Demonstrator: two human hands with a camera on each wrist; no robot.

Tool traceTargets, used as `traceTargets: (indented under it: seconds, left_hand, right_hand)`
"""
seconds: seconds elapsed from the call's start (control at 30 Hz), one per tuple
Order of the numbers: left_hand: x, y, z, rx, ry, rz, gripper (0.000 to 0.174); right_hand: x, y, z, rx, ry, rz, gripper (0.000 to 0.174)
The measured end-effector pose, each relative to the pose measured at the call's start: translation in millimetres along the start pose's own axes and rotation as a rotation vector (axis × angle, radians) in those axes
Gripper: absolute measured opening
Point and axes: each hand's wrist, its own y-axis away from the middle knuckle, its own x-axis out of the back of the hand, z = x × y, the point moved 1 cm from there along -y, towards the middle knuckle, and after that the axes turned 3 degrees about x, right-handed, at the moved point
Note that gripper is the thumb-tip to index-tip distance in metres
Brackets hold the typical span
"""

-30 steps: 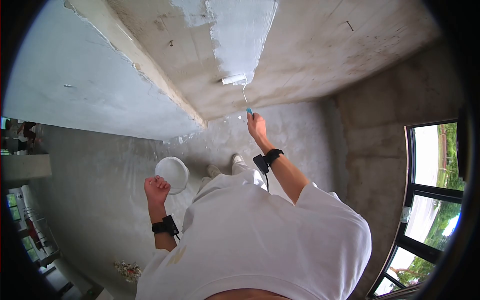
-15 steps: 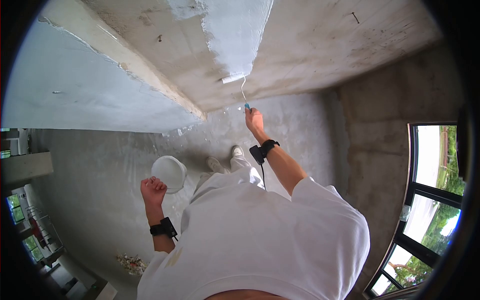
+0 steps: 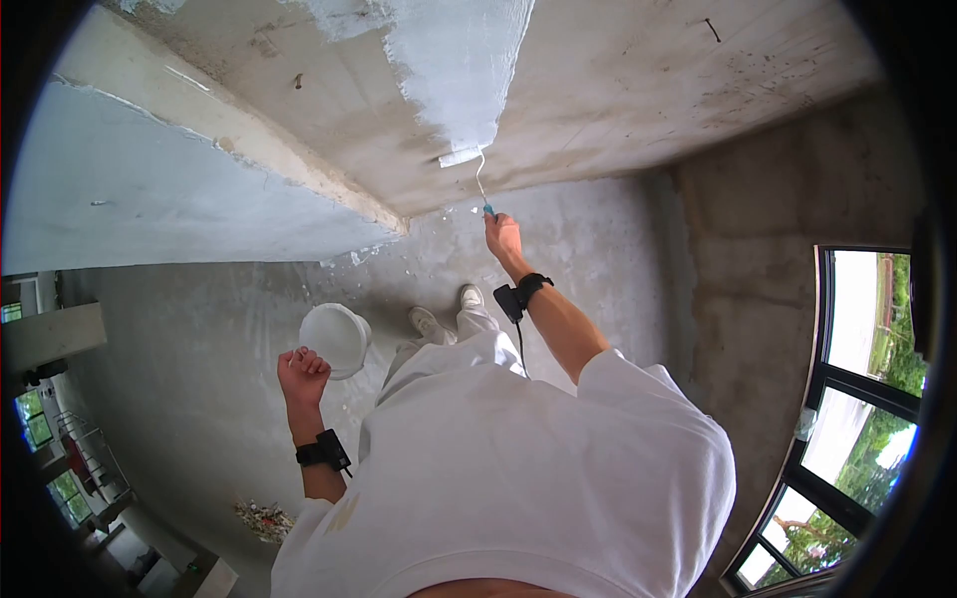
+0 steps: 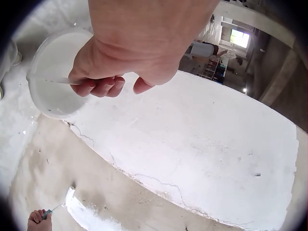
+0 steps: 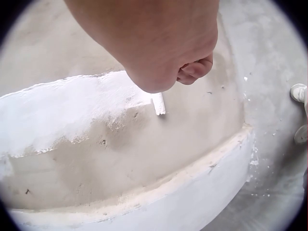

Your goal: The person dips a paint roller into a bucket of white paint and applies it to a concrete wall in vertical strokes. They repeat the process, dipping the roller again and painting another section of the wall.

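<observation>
"Where's the roller (image 3: 461,157)?"
"On the wall (image 3: 608,95), near its bottom edge. Right hand (image 3: 503,235) grips the roller; left hand (image 3: 302,377) holds the bucket (image 3: 339,334)."
"Better press evenly, overlapping strokes."

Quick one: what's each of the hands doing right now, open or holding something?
Left hand: holding the thin handle of a white bucket.
Right hand: holding a paint roller by its teal grip.

Floor (image 3: 199,379), grey, mottled. Thereon: scattered white flecks (image 5: 254,162); two pale shoes (image 3: 472,296), worn; one small multicoloured heap (image 3: 264,521), contents indistinct.
</observation>
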Motion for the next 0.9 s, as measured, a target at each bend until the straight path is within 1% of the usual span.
traceTargets:
  seconds: [0.13,0.2,0.27,0.3,0.37,0.43,0.67,0.9]
  left_hand:
    - [-2,-4,-1,-0.004,0.021,0.005,0.022]
    - [-4,-3,-2,-0.008,0.020,0.011,0.022]
    - [-7,-3,-3,-0.012,0.020,0.017,0.023]
    - [-7,-3,-3,-0.017,0.019,0.029,0.023]
    - [-8,-2,-3,-0.022,0.017,0.042,0.022]
    - [-7,-3,-3,-0.025,0.021,0.054,0.023]
    - [-5,-4,-3,-0.023,0.020,0.055,0.025]
    - [0,-8,-4,-0.013,0.018,0.025,0.024]
  right_hand:
    - [-17,-13,12,-0.022,0.002,0.018,0.050]
    - [-34,-26,29,-0.029,0.012,0.035,0.050]
    - [-52,-42,49,-0.142,-0.064,-0.025,0.050]
    - [-57,-47,54,-0.142,-0.065,-0.026,0.050]
    - [-61,-52,60,-0.174,-0.077,-0.018,0.050]
    - [-60,-51,61,-0.164,-0.072,-0.001,0.049]
    - [-22,-21,25,-0.098,-0.102,0.074,0.044]
    - [33,13,-13,-0.031,-0.159,0.112,0.043]
